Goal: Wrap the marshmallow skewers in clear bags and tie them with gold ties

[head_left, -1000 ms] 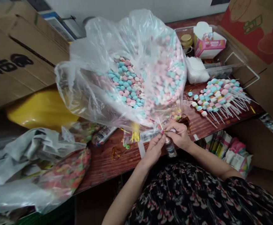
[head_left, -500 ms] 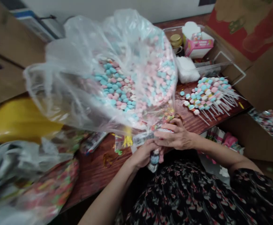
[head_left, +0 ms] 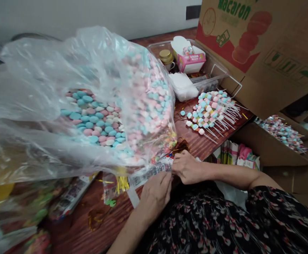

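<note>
My left hand (head_left: 155, 192) and my right hand (head_left: 187, 167) meet at the near edge of the wooden table (head_left: 207, 143). Both have their fingers closed on a clear wrapper with a printed label (head_left: 147, 173); what is inside it is hidden by my fingers. Just behind them a big clear plastic bag (head_left: 37, 106) bulges with pink, blue and white candies (head_left: 95, 120). To the right lies a pile of candy skewers (head_left: 209, 109) with white sticks, on the table beyond my right hand.
A "Macaron" cardboard box (head_left: 262, 53) leans at the right. A clear tray (head_left: 223, 72) holds a pink box (head_left: 189, 58) and a gold-lidded jar (head_left: 166, 56). A lower box of wrapped skewers (head_left: 283, 132) sits far right. Yellow ties (head_left: 122, 183) lie by the wrapper.
The view has swung right and the big bag now fills the left. My hands dropped to the table edge, and the candy piece hanging below my left hand is out of sight.
</note>
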Demonstrator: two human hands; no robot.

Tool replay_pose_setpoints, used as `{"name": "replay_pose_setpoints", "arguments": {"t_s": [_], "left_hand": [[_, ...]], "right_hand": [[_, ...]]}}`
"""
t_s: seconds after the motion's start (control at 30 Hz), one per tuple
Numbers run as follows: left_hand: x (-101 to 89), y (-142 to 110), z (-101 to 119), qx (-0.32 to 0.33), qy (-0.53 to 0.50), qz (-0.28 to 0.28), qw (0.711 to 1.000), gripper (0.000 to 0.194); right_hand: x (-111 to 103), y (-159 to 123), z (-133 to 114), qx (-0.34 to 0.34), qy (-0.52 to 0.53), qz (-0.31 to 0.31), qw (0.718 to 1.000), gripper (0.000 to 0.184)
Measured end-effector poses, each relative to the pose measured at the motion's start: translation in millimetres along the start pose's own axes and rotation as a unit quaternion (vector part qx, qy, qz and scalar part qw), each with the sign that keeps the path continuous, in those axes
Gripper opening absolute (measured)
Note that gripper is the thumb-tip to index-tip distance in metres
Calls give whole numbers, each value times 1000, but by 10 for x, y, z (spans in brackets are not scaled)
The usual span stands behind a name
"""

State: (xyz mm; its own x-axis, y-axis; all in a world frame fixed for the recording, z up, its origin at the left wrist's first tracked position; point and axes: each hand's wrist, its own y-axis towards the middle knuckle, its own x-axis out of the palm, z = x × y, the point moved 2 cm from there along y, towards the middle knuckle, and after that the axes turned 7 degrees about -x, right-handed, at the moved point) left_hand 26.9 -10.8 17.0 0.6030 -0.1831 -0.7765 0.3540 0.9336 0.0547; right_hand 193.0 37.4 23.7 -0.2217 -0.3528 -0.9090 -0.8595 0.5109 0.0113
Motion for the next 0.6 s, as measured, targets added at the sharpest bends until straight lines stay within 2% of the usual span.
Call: {"name": "replay_pose_setpoints", "arguments": {"t_s": [0.03,0.1,0.17,0.23,0.27,0.3,0.33,0.43,0.53,0.6], "left_hand": [[9,6,9,16,26,24,999,21],[16,37,5,9,20,42,999,21],[-1,83,-19,-38,-57,47,997,19],[-26,125,-47,-98,-171,56,979,16],[-34,141,-59,-128,-228,62,963,14],[-36,152,-72,-158,-279,68,945,14],[-31,159,-85,-189,-321,71,925,14],[4,146,-137,-272,-413,69,866,19],[27,94,-197,-323,-456,73,826,25],[32,52,-231,-343,-473,86,807,27]], "right_hand": [[-43,9,30,7,24,-16,1000,15],[-194,36,165,6,42,-22,999,18],[-420,90,425,29,1,23,999,20],[-662,178,789,115,-93,97,984,24],[-752,241,977,159,-138,103,972,26],[-809,318,1153,192,-175,83,962,27],[-830,406,1308,214,-197,39,956,27],[-771,673,1573,201,-197,-10,960,27],[-639,824,1610,189,-190,-23,963,31],[-593,824,1583,188,-190,-26,963,31]]}}
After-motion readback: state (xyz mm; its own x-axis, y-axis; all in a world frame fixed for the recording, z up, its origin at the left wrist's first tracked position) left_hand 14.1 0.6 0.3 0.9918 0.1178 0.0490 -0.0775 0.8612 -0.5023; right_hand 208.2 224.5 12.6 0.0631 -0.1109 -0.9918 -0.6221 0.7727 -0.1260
